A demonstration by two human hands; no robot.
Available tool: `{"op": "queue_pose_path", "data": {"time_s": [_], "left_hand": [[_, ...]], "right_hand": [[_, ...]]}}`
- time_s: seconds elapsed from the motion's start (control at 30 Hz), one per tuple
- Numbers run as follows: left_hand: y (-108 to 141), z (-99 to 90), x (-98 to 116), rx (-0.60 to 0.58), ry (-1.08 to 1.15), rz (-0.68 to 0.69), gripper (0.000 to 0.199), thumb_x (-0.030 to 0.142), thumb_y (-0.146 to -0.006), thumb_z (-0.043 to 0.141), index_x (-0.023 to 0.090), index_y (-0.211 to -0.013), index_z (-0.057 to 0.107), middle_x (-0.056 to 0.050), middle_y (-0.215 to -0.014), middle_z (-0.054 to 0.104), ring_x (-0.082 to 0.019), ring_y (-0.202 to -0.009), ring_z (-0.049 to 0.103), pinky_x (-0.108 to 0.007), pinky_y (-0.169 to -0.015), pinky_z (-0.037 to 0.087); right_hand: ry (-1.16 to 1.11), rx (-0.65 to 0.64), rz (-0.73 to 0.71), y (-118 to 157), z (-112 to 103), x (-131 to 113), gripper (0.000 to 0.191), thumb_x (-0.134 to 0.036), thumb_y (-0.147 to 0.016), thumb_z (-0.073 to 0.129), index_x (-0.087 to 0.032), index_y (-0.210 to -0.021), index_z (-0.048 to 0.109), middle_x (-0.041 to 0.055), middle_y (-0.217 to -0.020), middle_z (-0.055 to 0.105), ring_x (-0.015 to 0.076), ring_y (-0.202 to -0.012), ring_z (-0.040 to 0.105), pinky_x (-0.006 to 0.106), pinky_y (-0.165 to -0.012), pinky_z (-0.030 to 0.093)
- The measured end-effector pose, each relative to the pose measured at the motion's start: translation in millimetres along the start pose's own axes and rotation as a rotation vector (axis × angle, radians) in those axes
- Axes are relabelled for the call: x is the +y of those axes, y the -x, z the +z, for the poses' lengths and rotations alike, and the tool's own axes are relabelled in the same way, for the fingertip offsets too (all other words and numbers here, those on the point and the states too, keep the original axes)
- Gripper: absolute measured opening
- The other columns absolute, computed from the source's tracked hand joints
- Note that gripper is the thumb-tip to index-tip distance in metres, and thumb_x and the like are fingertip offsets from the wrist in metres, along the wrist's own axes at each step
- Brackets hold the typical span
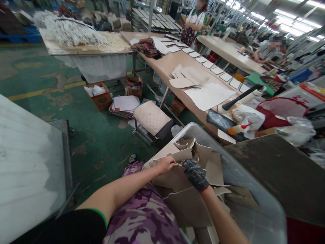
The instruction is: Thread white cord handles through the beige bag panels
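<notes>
My bare left hand (165,165) pinches the upper edge of a beige sheet-like piece (175,178), which looks like a cut leather panel. On the same edge, my right hand (195,174) closes its fingers; it wears a dark grey knitted glove with a red cuff. Both hands are over a large translucent plastic bin (264,196) at my front. Several more beige panels (214,166) stand and lean inside the bin, some with small brass-coloured studs. The fingertips of my right hand are partly hidden behind the glove and the panel.
A long brown table (165,69) beyond the bin carries white panels (209,95) and a row of dark-edged pieces. A padded stool (152,118) and cardboard boxes (100,96) stand on the green floor. At left is a white-sided cart (30,162). Two people work farther back.
</notes>
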State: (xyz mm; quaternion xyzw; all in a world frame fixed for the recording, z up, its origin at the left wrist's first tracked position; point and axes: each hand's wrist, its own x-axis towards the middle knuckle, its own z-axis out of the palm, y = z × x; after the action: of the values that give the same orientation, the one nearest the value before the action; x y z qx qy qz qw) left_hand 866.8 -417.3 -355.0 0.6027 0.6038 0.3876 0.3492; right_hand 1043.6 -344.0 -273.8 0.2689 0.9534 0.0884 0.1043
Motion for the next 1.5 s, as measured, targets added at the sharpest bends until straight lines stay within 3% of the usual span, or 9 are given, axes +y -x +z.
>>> {"op": "queue_pose_path", "data": {"time_s": [0.23, 0.37, 0.53, 0.83, 1.0, 1.2, 1.33, 1.5], "left_hand": [[0.0, -9.6, -18.3, -0.015, -0.014, -0.016, 0.005, 0.02, -0.081, 0.063, 0.017, -0.081, 0.067, -0.002, -0.088, 0.067, -0.017, -0.088, 0.059, -0.025, -0.083, 0.044], [1.6, -8.4, -15.8, -0.009, -0.028, -0.034, 0.007, 0.021, -0.083, 0.062, 0.016, -0.083, 0.067, -0.004, -0.089, 0.067, -0.018, -0.087, 0.058, -0.026, -0.081, 0.044], [3.6, -7.2, -12.5, -0.015, -0.041, -0.048, 0.008, 0.02, -0.084, 0.061, 0.015, -0.086, 0.066, -0.005, -0.092, 0.067, -0.018, -0.089, 0.059, -0.026, -0.08, 0.044], [2.0, -20.6, -17.2, -0.071, -0.017, 0.021, 0.003, 0.013, -0.079, 0.064, 0.016, -0.08, 0.066, -0.001, -0.086, 0.065, -0.015, -0.087, 0.058, -0.022, -0.081, 0.043], [1.8, -18.1, -11.9, -0.052, -0.029, 0.011, 0.007, 0.014, -0.082, 0.059, 0.016, -0.083, 0.065, -0.003, -0.09, 0.065, -0.017, -0.089, 0.058, -0.025, -0.082, 0.044], [6.0, -15.5, -10.7, -0.055, -0.036, -0.017, 0.008, 0.016, -0.083, 0.058, 0.017, -0.087, 0.065, -0.004, -0.091, 0.067, -0.018, -0.088, 0.059, -0.027, -0.081, 0.045], [8.2, -19.8, -12.8, -0.088, -0.026, -0.002, 0.024, 0.015, -0.08, 0.062, 0.02, -0.103, 0.065, -0.002, -0.096, 0.068, -0.017, -0.09, 0.061, -0.025, -0.081, 0.045], [6.7, -20.5, -11.7, -0.131, -0.054, 0.004, 0.021, 0.017, -0.08, 0.063, 0.024, -0.098, 0.071, -0.001, -0.1, 0.07, -0.019, -0.098, 0.061, -0.025, -0.087, 0.043]], "right_hand": [[-0.002, 0.013, 0.023, 2.4, 2.2, 0.7, 0.021, -0.019, -0.089, 0.049, -0.02, -0.1, 0.066, 0.0074, -0.101, 0.066, 0.0203, -0.092, 0.057, 0.032, -0.088, 0.033], [-0.001, -0.014, -0.026, -5.0, -1.4, -10.6, 0.022, -0.022, -0.088, 0.051, -0.025, -0.105, 0.064, 0.0044, -0.098, 0.065, 0.0225, -0.094, 0.057, 0.034, -0.088, 0.033], [0.013, -0.046, 0.011, -13.5, -3.4, -24.6, 0.016, -0.018, -0.085, 0.052, -0.018, -0.092, 0.066, 0.0073, -0.095, 0.066, 0.0241, -0.093, 0.057, 0.034, -0.085, 0.035], [-0.003, -0.058, 0.014, -11.9, -1.0, -19.2, 0.018, -0.019, -0.088, 0.048, -0.02, -0.091, 0.066, 0.0066, -0.094, 0.065, 0.0216, -0.092, 0.057, 0.032, -0.084, 0.035], [-0.016, -0.061, 0.016, -19.0, -1.9, -28.4, 0.023, -0.022, -0.087, 0.051, -0.022, -0.106, 0.064, 0.0068, -0.099, 0.065, 0.0225, -0.095, 0.057, 0.034, -0.084, 0.035], [-0.035, -0.068, 0.021, -28.0, 6.7, -38.6, 0.019, -0.023, -0.088, 0.048, -0.018, -0.097, 0.065, 0.0084, -0.099, 0.065, 0.0228, -0.095, 0.057, 0.034, -0.085, 0.036], [-0.044, -0.072, 0.024, -28.0, 9.0, -36.5, 0.016, -0.022, -0.088, 0.051, -0.017, -0.093, 0.065, 0.0076, -0.094, 0.066, 0.0221, -0.09, 0.057, 0.033, -0.083, 0.036], [-0.048, -0.056, 0.045, -26.1, 9.2, -33.8, 0.021, -0.025, -0.092, 0.045, -0.018, -0.092, 0.065, 0.0069, -0.094, 0.066, 0.0216, -0.089, 0.057, 0.032, -0.083, 0.035]]}}
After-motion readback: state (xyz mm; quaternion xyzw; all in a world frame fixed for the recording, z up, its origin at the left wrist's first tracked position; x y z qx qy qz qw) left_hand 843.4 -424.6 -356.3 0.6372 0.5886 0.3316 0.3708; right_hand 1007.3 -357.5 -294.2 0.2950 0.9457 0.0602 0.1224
